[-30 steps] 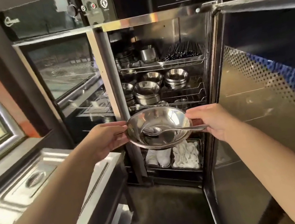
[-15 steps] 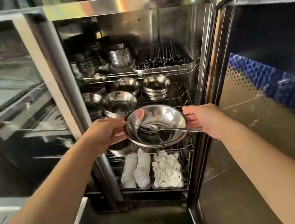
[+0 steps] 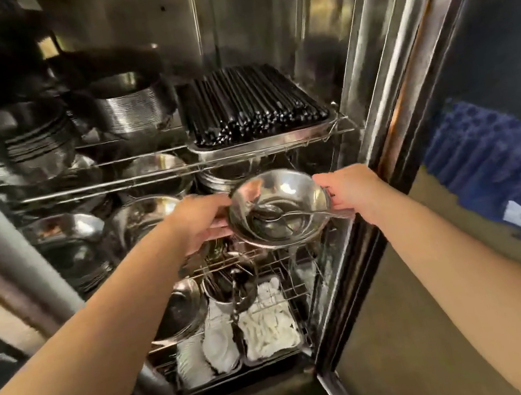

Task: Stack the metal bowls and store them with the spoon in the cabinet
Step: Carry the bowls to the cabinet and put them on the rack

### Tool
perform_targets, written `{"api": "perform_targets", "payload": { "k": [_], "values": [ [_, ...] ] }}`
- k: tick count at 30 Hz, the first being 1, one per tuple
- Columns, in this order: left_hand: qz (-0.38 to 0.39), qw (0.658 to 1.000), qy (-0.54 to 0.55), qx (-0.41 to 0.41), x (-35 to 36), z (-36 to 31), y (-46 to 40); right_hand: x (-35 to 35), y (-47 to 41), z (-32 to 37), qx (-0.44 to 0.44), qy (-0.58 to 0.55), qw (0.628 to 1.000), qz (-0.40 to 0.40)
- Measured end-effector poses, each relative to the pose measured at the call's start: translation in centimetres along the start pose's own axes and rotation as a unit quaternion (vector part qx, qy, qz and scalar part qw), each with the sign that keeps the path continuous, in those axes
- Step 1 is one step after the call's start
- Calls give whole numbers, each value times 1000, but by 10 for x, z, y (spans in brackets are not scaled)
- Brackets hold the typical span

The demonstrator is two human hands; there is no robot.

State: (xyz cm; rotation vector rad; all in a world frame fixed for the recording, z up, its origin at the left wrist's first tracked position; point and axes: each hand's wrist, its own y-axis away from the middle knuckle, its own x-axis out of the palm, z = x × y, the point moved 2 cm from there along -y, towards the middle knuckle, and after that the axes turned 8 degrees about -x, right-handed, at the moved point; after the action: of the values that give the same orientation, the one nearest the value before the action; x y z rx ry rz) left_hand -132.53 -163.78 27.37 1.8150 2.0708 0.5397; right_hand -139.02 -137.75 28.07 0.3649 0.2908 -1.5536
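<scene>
Stacked shiny metal bowls (image 3: pixel 282 190) are held level between both hands at the open cabinet's middle shelf, on its right side. A metal spoon (image 3: pixel 293 215) lies inside the top bowl, its handle pointing right over the rim. My left hand (image 3: pixel 202 219) grips the left rim. My right hand (image 3: pixel 350 190) grips the right rim beside the spoon handle. The bowls hover just above the wire shelf (image 3: pixel 263 259), in front of another bowl stack (image 3: pixel 221 178).
The steel cabinet (image 3: pixel 255 17) holds a tray of black chopsticks (image 3: pixel 249 105) on the top shelf, metal bowls (image 3: pixel 65 231) at the left, white spoons (image 3: pixel 268 328) at the bottom. Its open door (image 3: pixel 437 61) stands at the right.
The view has come much closer to the cabinet. Both hands have carried the bowls with the spoon forward and up, from in front of the lower shelf into the middle shelf opening.
</scene>
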Motion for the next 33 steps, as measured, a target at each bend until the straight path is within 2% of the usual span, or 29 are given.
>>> {"api": "perform_targets", "payload": {
  "k": [3,8,12,22,28,33],
  "values": [
    [19,999,-41,-15,1,-4,-30,12,-18,-7,-38,112,992,-34],
    [11,998,-42,-35,5,-6,-63,32,-45,-27,-36,201,979,22],
    [-18,998,-42,-49,9,2,-87,44,-64,-38,-19,217,975,42],
    [-26,992,-66,-101,23,28,-141,64,-89,-61,-5,312,947,76],
    [-32,993,-81,-82,27,28,-158,67,-99,-67,7,331,940,80],
    [-8,995,-67,-69,26,31,-162,66,-102,-67,1,341,938,60]
  ]
}}
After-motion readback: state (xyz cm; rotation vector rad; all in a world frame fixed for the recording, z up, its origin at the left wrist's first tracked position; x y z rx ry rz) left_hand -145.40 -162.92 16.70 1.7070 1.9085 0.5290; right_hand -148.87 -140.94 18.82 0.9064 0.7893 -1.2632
